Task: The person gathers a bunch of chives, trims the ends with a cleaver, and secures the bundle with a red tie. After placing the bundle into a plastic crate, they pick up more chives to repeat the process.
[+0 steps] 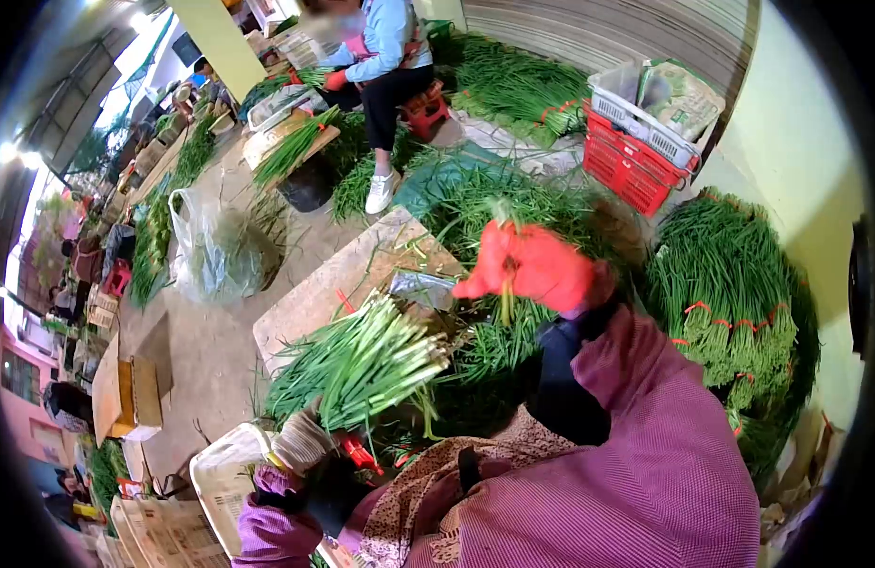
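A large bunch of green onions [371,364], white stem ends toward the right, lies over the near edge of a wooden board [310,317]. At its lower left, my left hand [303,440] in a pale glove grips the bunch from below, with its fingers mostly hidden. My right hand [532,270], in an orange-red glove, is raised right of the board with its fingers closed round a few thin stems that stick out above and below; motion blurs them. A clear plastic piece [423,289] lies on the board. Loose greens [499,355] are heaped beneath my right hand.
Tied bundles [731,303] stand at the right by the wall. A red basket [632,166] bears a white crate [636,109]. A plastic bag [220,251] and a pale crate [215,483] are at the left. A person [390,57] sits ahead.
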